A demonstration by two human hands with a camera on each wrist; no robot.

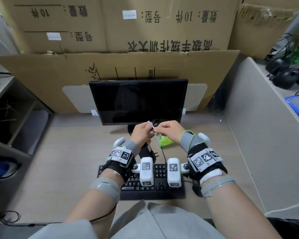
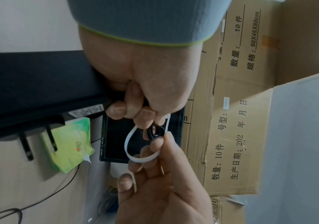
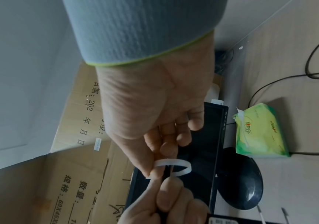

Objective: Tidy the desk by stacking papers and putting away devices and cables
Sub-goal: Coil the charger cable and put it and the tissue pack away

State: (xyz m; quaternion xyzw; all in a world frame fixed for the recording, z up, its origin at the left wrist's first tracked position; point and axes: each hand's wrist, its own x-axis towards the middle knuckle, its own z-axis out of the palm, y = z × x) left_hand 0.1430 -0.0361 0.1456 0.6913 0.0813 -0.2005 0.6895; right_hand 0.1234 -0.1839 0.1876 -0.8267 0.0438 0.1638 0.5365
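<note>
Below head view only, keyboard [image 1: 160,190].

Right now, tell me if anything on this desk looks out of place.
The green tissue pack lies among loose cables before the monitor, partly hidden by the hands. The white cable tie is only a loose loop.

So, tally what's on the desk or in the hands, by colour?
Black: 4 - monitor, keyboard, power adapter, coiled cable
White: 1 - cable tie
Green: 1 - tissue pack
Total: 6
</note>
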